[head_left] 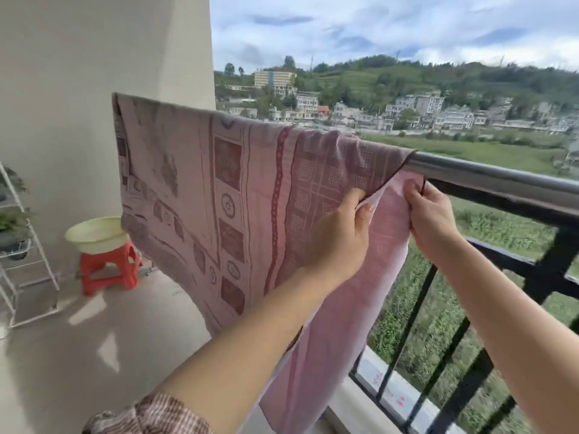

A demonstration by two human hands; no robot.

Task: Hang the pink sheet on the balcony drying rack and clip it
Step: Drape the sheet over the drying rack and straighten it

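Note:
The pink patterned sheet point(200, 183) hangs draped over the balcony's top rail point(488, 177), spreading from the wall on the left to near the middle of the rail. My left hand point(338, 233) pinches the sheet's right-hand edge just below the rail. My right hand point(432, 214) grips the paler inner layer of the same edge close by, right under the rail. No clip is visible in either hand.
A black metal railing point(542, 277) runs along the right with open fields far below. A red plastic stool point(108, 267) carrying a pale basin point(94, 234) stands by the wall. A white wire plant rack point(18, 239) is at the far left.

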